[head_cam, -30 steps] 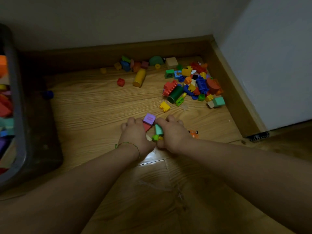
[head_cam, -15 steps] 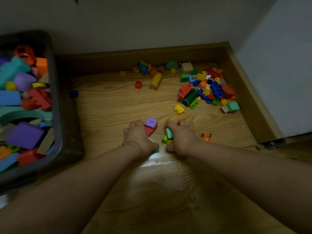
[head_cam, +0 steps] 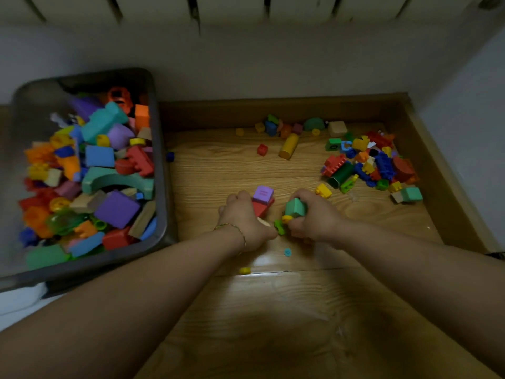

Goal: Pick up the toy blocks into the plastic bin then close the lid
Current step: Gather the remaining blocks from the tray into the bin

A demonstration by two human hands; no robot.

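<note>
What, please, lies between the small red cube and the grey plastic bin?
In the head view, only bare wooden floor between red cube and bin, save one small blue piece beside the bin.

Dim wood floor (head_cam: 232, 170), white walls (head_cam: 273, 64)

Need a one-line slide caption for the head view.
Both hands gather toy blocks on the wooden floor: left hand on purple and red blocks, right hand gripping a green block, beside the part-filled bin.

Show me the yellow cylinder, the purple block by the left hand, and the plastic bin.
yellow cylinder (head_cam: 288, 146), head view, middle of its side.
purple block (head_cam: 263, 193), head view, top face.
plastic bin (head_cam: 163, 170), head view, right rim.
</note>
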